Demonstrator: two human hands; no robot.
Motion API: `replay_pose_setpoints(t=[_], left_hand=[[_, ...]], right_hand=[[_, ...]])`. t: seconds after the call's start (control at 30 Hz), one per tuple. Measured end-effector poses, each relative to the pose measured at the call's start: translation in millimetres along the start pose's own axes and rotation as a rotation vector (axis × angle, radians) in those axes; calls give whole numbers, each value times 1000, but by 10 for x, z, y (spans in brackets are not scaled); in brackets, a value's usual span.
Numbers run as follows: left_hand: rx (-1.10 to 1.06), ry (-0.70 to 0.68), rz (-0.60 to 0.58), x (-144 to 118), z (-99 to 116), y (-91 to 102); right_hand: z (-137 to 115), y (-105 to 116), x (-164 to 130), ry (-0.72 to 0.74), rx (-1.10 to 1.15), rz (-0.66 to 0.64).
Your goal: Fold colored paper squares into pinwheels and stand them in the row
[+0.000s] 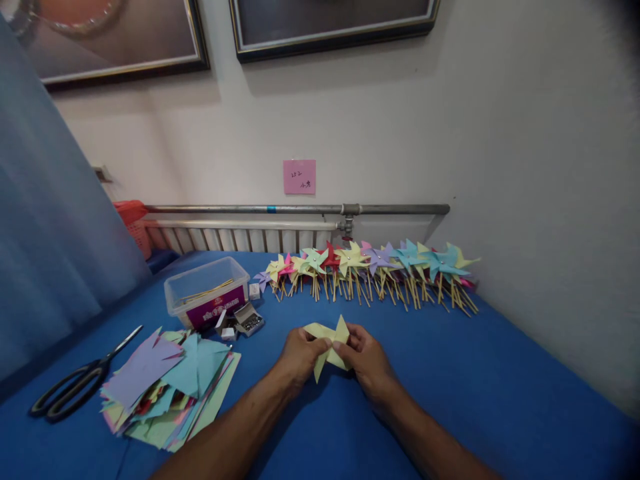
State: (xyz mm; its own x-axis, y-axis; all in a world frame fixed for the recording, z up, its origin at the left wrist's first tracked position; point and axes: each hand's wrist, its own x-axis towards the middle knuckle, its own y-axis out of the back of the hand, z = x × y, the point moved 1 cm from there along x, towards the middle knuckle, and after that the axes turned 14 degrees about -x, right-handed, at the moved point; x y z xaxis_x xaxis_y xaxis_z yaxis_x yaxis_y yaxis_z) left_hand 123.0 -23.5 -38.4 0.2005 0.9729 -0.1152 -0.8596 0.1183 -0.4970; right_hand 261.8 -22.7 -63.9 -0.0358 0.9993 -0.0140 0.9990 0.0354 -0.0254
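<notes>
Two bare hands meet over a blue table. The left hand and right hand both pinch a yellow paper pinwheel, its folded points sticking out above and below the fingers. This looks like the folding step; gathering the corners at the centre likely needs a steady pinch. Left of the fingers lie a stack of coloured paper and scissors. Beyond the fingers, finished pinwheels line the wall.
</notes>
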Motion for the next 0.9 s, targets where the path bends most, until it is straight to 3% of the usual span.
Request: replay_pose_setpoints(t=[0.4, 0.63, 0.9], left_hand=[[-1, 29, 0, -42, 42, -36], [18, 23, 42, -38, 28, -41], [21, 17, 8, -40, 38, -31]], right_hand=[[230, 68, 134, -51, -27, 7], [205, 58, 100, -42, -50, -2], [109, 72, 78, -42, -114, -59]])
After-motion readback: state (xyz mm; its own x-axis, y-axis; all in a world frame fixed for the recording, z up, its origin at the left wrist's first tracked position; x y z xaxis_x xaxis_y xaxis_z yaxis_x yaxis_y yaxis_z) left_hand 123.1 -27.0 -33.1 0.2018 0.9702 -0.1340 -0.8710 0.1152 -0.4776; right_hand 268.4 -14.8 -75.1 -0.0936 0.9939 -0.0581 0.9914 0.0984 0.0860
